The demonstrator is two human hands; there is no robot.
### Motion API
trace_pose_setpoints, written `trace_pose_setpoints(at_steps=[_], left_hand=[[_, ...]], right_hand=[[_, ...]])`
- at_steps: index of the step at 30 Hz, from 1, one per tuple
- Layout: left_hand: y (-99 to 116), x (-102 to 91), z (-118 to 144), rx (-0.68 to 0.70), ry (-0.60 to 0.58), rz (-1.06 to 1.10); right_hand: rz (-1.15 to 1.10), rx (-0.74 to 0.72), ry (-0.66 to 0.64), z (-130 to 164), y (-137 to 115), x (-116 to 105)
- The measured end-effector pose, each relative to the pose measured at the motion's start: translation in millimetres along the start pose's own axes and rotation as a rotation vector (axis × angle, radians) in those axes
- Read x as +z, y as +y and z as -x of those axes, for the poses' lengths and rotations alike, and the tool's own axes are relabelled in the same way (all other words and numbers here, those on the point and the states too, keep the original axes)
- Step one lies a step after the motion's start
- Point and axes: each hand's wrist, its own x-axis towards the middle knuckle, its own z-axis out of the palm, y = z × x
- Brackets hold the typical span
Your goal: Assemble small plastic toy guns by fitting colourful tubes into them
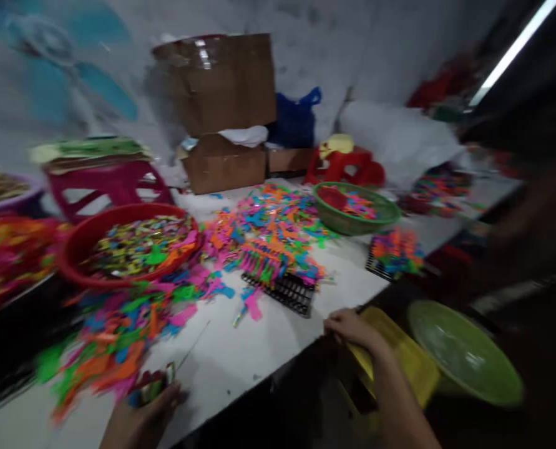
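My left hand [141, 418] is at the near edge of the white table [240, 349], closed around a small shiny object [153, 383] that is too blurred to name. A thin wire or rod runs up from it across the tabletop. My right hand [350, 327] rests on the table's front edge, fingers curled over it, just above a yellow plastic stool [399, 355]. Piles of bright plastic pieces [268, 231] cover the table. A black rack [287, 290] partly filled with coloured pieces lies just beyond my right hand.
A red basin [76, 249] full of mixed pieces sits at the left, a green basket [352, 215] at the back right, a second black rack [390, 255] near the right edge. Cardboard boxes [221, 106] and a pink stool [104, 184] stand behind. A green bowl [465, 352] lies below the table.
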Motion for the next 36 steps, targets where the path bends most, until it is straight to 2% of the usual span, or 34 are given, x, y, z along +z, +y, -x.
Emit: trace_pose_setpoints(at_steps=[2, 3, 5, 8, 11, 13, 17, 20, 22, 25, 27, 30, 36], left_hand=[[-9.2, -2.9, -3.8, -0.042, 0.071, 0.106], [-12.6, -2.6, -7.2, -0.067, 0.078, 0.157], [-17.9, -1.5, -13.2, -0.114, 0.048, 0.252], [-21.5, -4.3, -15.8, -0.149, -0.019, 0.327], [-20.7, -16.2, -14.0, -0.163, -0.03, 0.298], [-19.1, -26.4, -12.9, -0.164, -0.004, 0.296], [-17.9, -37.6, -15.5, -0.115, 0.045, 0.379], [-17.2, -32.9, -22.1, -0.083, 0.026, 0.404], [-14.4, -26.2, -26.5, -0.051, -0.049, 0.372], [-5.3, -17.5, -28.8, 0.023, -0.176, 0.313], [2.3, -15.3, -26.8, 0.07, -0.203, 0.287], [11.3, -17.1, -20.9, 0.115, -0.195, 0.279], [12.7, -22.4, -14.3, 0.086, -0.157, 0.336]], right_hand=[[0.088, -0.152, -0.134, -2.9, -28.8, 17.9], [0.12, -0.235, -0.15, -5.9, -45.1, 29.2], [0.147, -0.386, -0.108, -17.2, -79.8, 60.6], [0.246, -0.533, -0.042, -48.7, -125.2, 125.9], [0.341, -0.564, -0.06, -84.1, -149.3, 186.1], [0.327, -0.542, -0.055, -100.8, -154.8, 209.7], [0.218, -0.477, -0.002, -109.3, -151.3, 220.0], [0.089, -0.417, 0.033, -91.3, -142.7, 220.4], [-0.153, -0.356, 0.005, -70.5, -138.6, 225.0], [-0.665, -0.203, -0.118, -36.6, -139.3, 235.5], [-0.843, -0.131, -0.217, -17.8, -143.6, 241.6], [-0.9, -0.14, -0.31, 1.1, -151.2, 248.6], [-0.804, -0.311, -0.287, 18.0, -160.8, 255.1]])
